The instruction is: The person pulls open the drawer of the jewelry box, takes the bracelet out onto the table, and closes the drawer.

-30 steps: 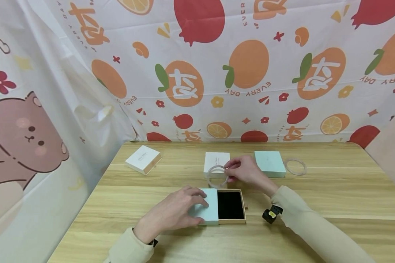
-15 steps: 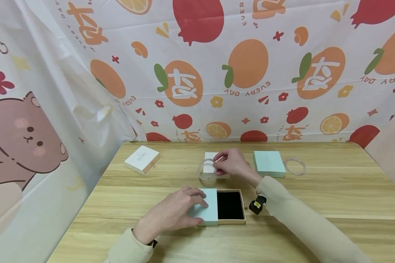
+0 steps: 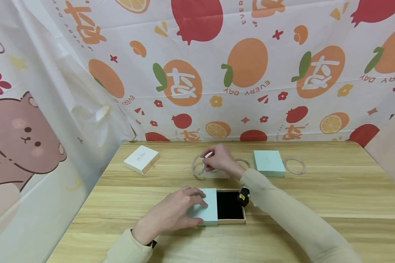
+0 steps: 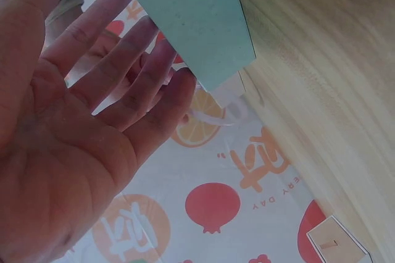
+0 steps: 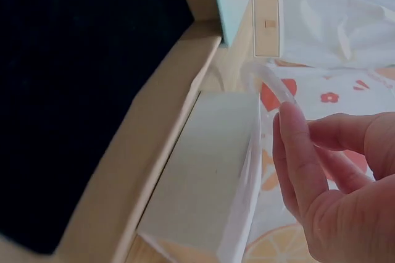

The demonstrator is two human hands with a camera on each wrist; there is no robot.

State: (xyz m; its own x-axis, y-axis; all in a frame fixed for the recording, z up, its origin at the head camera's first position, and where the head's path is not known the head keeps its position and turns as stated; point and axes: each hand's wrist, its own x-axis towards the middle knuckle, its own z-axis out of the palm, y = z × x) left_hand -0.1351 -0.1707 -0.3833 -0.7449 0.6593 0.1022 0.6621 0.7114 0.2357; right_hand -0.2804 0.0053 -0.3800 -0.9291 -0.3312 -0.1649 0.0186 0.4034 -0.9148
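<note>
In the head view my left hand (image 3: 172, 211) rests on the mint sleeve of a small drawer box (image 3: 210, 208); its straight fingers touch the sleeve in the left wrist view. The box's drawer, lined in black (image 3: 228, 202), sticks out to the right. Thumb and fingers of my right hand (image 3: 221, 160) pinch a clear bangle (image 3: 195, 168), which is held tilted above the table by a white box (image 3: 216, 175). That white box is partly covered by the hand. In the right wrist view the bangle (image 5: 271, 81) rises from the fingertips beyond the white box (image 5: 210, 152).
A second white box (image 3: 142, 160) sits at the table's back left. Back right stands a closed mint box (image 3: 269, 163) with a clear bangle (image 3: 294, 166) beside it. Another bangle (image 3: 243, 160) lies partly hidden behind my right wrist. A fruit-print cloth (image 3: 217, 106) hangs behind the table.
My right hand has moved left and a little away from me with the bangle, now over the middle white box. A bangle behind its wrist has come into view. The left hand stays put.
</note>
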